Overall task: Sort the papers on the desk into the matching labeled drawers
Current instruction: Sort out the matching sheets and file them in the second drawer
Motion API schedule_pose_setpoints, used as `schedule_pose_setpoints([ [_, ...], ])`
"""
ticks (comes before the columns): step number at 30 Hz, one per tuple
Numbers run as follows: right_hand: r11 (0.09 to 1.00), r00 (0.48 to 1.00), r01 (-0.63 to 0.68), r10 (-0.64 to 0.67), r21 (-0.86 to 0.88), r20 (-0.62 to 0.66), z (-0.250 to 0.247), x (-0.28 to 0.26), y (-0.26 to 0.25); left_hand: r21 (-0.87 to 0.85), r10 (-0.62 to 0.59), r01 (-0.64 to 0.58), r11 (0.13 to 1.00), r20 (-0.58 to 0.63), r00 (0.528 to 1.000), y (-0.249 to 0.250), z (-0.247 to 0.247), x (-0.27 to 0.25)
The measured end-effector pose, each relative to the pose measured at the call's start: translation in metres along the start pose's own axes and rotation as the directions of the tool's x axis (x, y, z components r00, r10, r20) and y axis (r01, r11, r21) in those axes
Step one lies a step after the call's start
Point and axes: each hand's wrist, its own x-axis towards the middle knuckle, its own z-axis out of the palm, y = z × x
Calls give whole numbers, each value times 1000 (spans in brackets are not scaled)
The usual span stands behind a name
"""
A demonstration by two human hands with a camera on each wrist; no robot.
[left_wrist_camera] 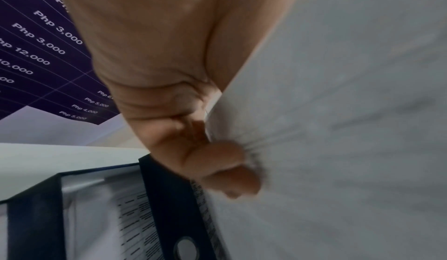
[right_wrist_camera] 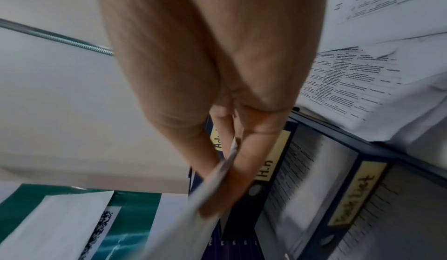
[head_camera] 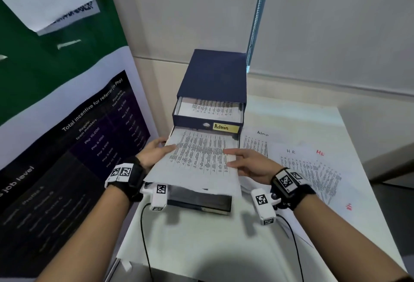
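Observation:
A navy drawer unit (head_camera: 212,75) stands at the back of the white desk (head_camera: 201,237). Its top drawer, labelled Admin (head_camera: 225,127), is pulled partly out with printed sheets inside. Just below it I hold printed papers (head_camera: 201,158) by both sides. My left hand (head_camera: 156,150) grips the left edge, thumb on top, fingers (left_wrist_camera: 229,168) curled under the papers (left_wrist_camera: 338,111). My right hand (head_camera: 248,164) pinches the right edge (right_wrist_camera: 193,216). The right wrist view shows two lower drawers pulled out, one labelled H.R (right_wrist_camera: 268,168), with sheets in them. The lowest drawer front (head_camera: 199,202) shows under the papers.
Loose printed sheets (head_camera: 313,169) marked Admin and HR lie spread on the desk right of the unit. A dark poster (head_camera: 78,136) covers the wall on the left. Cables run from both wrist cameras off the desk's near edge.

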Motion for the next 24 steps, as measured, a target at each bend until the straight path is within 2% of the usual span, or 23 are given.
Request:
schedule_pose_setpoints([
  [2, 999, 985, 45, -49, -25, -166, -4, 11, -5, -37, -13, 14, 999, 18, 1000, -1, 2, 8],
  [4, 995, 938, 93, -74, 41, -339, -7, 19, -13, -25, -19, 21, 999, 70, 997, 0, 5, 13],
  [5, 991, 925, 109, -73, 79, -373, -7, 21, -16, 1, -7, 7, 1000, 76, 997, 1, 6, 16],
  [7, 990, 950, 69, -28, 123, -311, -5, 19, -19, 87, 47, -49, 995, 26, 999, 5, 9, 26],
  [9, 991, 986, -45, 64, 126, -157, -1, 14, -21, 138, 102, -93, 986, -60, 993, 8, 11, 38],
  [11, 985, 992, -83, 96, 150, -80, -1, 17, -20, 168, 141, -114, 979, -159, 977, 10, 17, 48],
  [13, 982, 987, -51, 77, 182, -139, 1, 28, -25, 249, 210, -143, 958, -268, 940, 9, 24, 55],
  [15, 968, 965, -1, 66, 250, -254, -1, 46, -27, 471, 345, -172, 865, -311, 886, 8, 33, 57],
  [17, 949, 943, 25, 81, 313, -322, 0, 62, -29, 686, 510, -212, 696, -266, 818, 4, 43, 58],
  [18, 948, 928, 44, 78, 316, -365, 2, 69, -29, 749, 570, -247, 615, -206, 795, 3, 48, 58],
  [19, 905, 926, 86, 82, 417, -368, 2, 73, -31, 789, 590, -290, 541, -110, 800, 1, 52, 59],
  [21, 898, 939, 107, 50, 427, -341, 3, 79, -29, 819, 520, -368, 441, 101, 848, -3, 62, 63],
  [22, 864, 956, 79, 75, 497, -283, 4, 80, -29, 827, 455, -375, 420, 166, 875, -6, 67, 65],
  [24, 889, 963, 82, 46, 451, -265, 1, 76, -24, 870, 358, -338, 359, 206, 910, -10, 75, 70],
])
